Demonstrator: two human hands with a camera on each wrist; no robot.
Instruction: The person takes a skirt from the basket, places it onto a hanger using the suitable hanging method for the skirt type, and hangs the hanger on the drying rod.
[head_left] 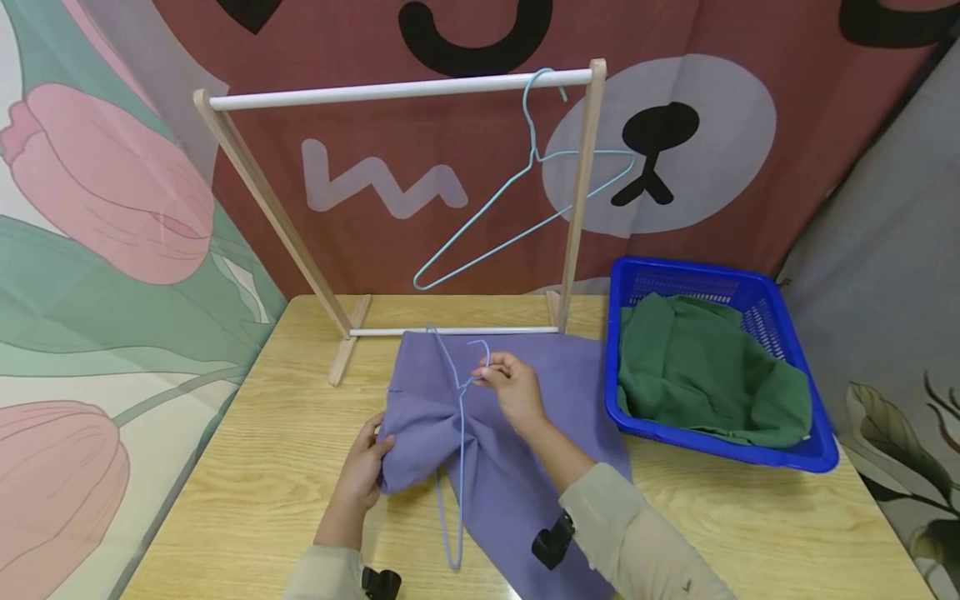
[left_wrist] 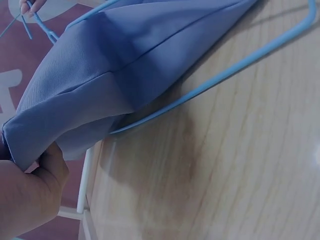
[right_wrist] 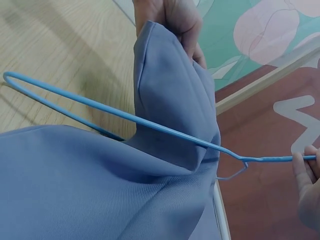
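A light-blue wire hanger (head_left: 461, 492) is held nearly edge-on over a purple garment (head_left: 423, 450) on the table. My right hand (head_left: 517, 392) pinches the hanger at its neck, just below the hook. At the left, my left hand (head_left: 362, 467) grips the hemmed edge of the garment, thumb on one side. Part of the cloth passes through the hanger's frame, one wire (right_wrist: 125, 115) crossing in front of it in the right wrist view. The rest spreads to the right and toward the near side. In the left wrist view the gripped corner (left_wrist: 25, 135) is lifted above the wood.
A wooden rack with a white top rail (head_left: 397, 90) stands at the back. From its right end hangs another pale-blue hanger (head_left: 480, 212). A blue basket (head_left: 720, 454) holding a folded green garment (head_left: 705, 367) sits to the right. Patterned curtains (head_left: 375, 208) hang behind.
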